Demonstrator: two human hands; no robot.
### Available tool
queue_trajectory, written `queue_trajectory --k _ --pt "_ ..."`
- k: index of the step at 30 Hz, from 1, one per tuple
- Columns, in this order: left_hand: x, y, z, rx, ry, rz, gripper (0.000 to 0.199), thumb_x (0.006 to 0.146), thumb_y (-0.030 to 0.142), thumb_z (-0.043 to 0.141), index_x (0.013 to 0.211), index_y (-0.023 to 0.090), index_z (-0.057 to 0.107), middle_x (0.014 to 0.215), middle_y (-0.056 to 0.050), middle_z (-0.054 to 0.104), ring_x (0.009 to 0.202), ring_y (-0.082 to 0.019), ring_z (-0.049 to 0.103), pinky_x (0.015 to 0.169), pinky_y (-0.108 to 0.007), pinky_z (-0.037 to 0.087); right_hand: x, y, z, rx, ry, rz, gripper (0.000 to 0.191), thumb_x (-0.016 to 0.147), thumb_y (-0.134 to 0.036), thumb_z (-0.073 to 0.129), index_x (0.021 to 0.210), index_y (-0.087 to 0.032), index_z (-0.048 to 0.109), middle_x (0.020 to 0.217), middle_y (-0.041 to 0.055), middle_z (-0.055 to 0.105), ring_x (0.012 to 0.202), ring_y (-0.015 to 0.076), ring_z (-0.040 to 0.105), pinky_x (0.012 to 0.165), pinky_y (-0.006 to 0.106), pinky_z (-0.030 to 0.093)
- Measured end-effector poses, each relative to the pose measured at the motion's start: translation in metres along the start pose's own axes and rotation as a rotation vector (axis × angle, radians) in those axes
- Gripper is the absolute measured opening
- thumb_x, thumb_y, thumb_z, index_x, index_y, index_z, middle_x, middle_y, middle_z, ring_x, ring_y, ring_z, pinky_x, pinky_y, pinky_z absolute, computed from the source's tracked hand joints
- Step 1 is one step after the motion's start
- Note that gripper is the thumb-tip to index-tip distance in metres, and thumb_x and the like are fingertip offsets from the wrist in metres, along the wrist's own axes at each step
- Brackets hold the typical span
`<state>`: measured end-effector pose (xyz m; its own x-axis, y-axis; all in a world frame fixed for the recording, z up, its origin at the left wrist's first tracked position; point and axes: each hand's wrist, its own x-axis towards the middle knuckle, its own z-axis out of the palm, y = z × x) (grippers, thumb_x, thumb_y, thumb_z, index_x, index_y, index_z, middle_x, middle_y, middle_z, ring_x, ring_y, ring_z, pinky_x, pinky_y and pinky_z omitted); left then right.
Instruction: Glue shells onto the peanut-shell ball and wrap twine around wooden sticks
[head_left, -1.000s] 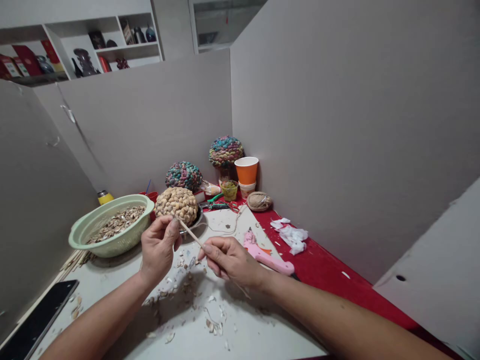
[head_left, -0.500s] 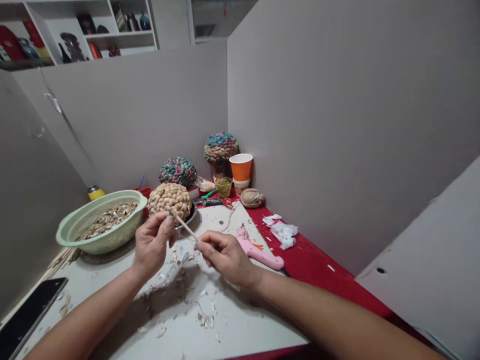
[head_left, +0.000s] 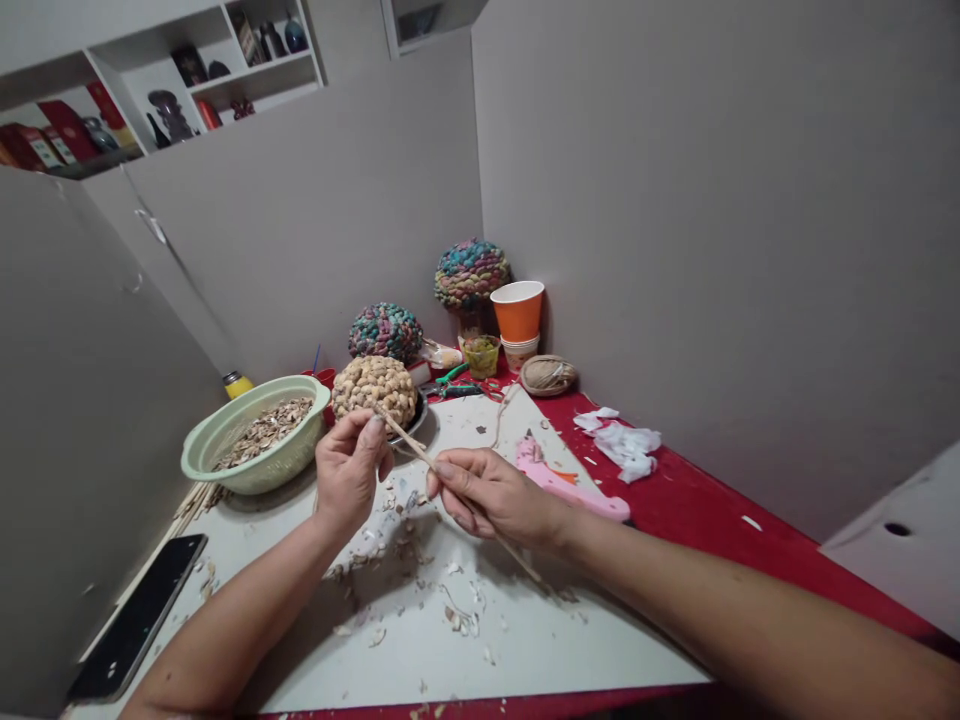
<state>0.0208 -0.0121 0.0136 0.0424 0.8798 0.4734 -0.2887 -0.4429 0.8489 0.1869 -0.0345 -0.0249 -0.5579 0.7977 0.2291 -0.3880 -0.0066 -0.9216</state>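
A thin tan stick [head_left: 409,440] slants across the middle of the view, its far end up to the left. My left hand [head_left: 346,472] is closed, pinching that far end between thumb and fingers. Further down, my right hand [head_left: 499,495] wraps its fingers round the same stick, and the lower end sticks out below it over the board. Just beyond my left hand sits a ball covered in pale shells [head_left: 375,385], resting in a dark dish [head_left: 421,412]. Bits of broken shell [head_left: 461,620] lie scattered on the white board [head_left: 547,645] under my hands.
At left are a green bowl [head_left: 259,482] of shells, thin sticks [head_left: 196,505] and a phone [head_left: 142,615]. A pink glue gun [head_left: 570,490] lies to the right near crumpled white tissue [head_left: 626,445]. Behind stand coloured balls [head_left: 386,330], pliers [head_left: 454,390], twine [head_left: 549,375] and an orange cup [head_left: 517,315].
The whole scene has shifted right in view as the head turned. My right hand now holds the stick further along, with a long end showing below it. Both hands still grip it.
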Motion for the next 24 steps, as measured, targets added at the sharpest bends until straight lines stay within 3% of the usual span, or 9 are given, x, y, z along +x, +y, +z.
queue_trajectory --k 4,7,12,15,24 --pt "-0.0004 0.0015 0.0028 -0.022 0.003 -0.01 0.021 0.076 0.034 0.074 0.079 0.017 0.062 0.051 0.009 0.038 0.041 -0.005 0.032 0.038 -0.016 0.03 0.0004 -0.002 -0.0008 0.155 -0.079 0.074 0.035 0.083 -0.05 0.062 0.078 -0.015 0.059 0.041 -0.0095 0.048 0.028 0.0024 0.025 0.031 0.016 0.02" --pt "-0.0003 0.0001 0.0022 -0.024 0.01 0.008 0.018 0.078 0.033 0.073 0.08 0.018 0.063 0.051 0.009 0.038 0.042 -0.005 0.032 0.038 -0.016 0.03 0.0015 -0.0024 -0.0008 0.146 -0.088 0.096 0.037 0.083 -0.052 0.061 0.08 -0.015 0.06 0.042 -0.0097 0.047 0.028 0.0027 0.024 0.031 0.017 0.018" --pt "0.0017 -0.0055 -0.0009 0.003 0.036 0.038 0.016 0.08 0.031 0.072 0.081 0.018 0.064 0.051 0.009 0.039 0.042 -0.005 0.033 0.039 -0.015 0.031 0.0013 0.0024 0.0013 -0.217 0.241 -0.114 0.028 0.082 -0.043 0.067 0.085 -0.017 0.059 0.056 -0.0081 0.049 0.041 0.0041 0.034 0.038 0.018 0.022" --pt "0.0024 -0.0072 -0.0014 0.018 0.045 0.044 0.018 0.078 0.033 0.073 0.08 0.017 0.064 0.051 0.008 0.041 0.042 -0.005 0.034 0.039 -0.016 0.032 -0.0004 0.0047 0.0019 -0.403 0.328 -0.21 0.027 0.084 -0.04 0.065 0.075 -0.016 0.057 0.057 -0.0061 0.048 0.046 0.0058 0.037 0.043 0.02 0.026" --pt "0.0002 -0.0018 0.0023 0.021 0.034 0.062 0.021 0.076 0.034 0.075 0.075 0.018 0.061 0.049 0.009 0.04 0.041 -0.005 0.034 0.038 -0.017 0.032 -0.0043 0.0001 0.005 -0.351 0.193 -0.197 0.037 0.088 -0.05 0.056 0.077 -0.015 0.06 0.052 -0.0059 0.047 0.042 0.0061 0.035 0.042 0.02 0.026"
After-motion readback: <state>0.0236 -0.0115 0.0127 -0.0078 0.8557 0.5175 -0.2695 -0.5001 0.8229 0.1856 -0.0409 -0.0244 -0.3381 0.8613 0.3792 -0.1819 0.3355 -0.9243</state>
